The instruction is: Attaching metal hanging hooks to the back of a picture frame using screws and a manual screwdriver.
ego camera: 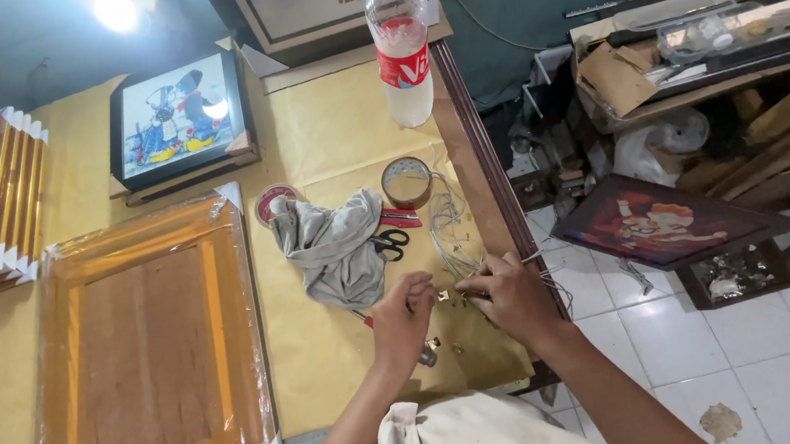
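**A:** ok so where are we at here? Our two hands are close together near the table's right edge, over the yellow paper (330,347) that covers the top. Left hand (403,316) is pinched narrow, fingertips holding a small brass-coloured metal fitting (443,295). Looks like a little hanger clip, but it's too tiny for us to be sure.

**B:** agreed. Right hand (511,295) is curled narrow too, fingers bunched on the thin grey wire (449,232) right where it meets that fitting. So the fitting sits between our two sets of fingertips, touching both as far as we can tell.

**A:** which way does the wire run though?

**B:** away from us, mostly. It loops up the table from our hands toward the tape roll (407,181), so its long run goes roughly front to back, along the dark wooden moulding (479,160) at the table edge. The right hand is the one that's on it; the left only has the fitting.

**A:** loose bits?

**B:** a few more small metal pieces (432,347) on the paper just below the left hand, nearer to it than to the right. Scissors (391,242) and the grey rag (336,245) lie just beyond the left hand, and the wrapped frame (149,350) is well off to the left.
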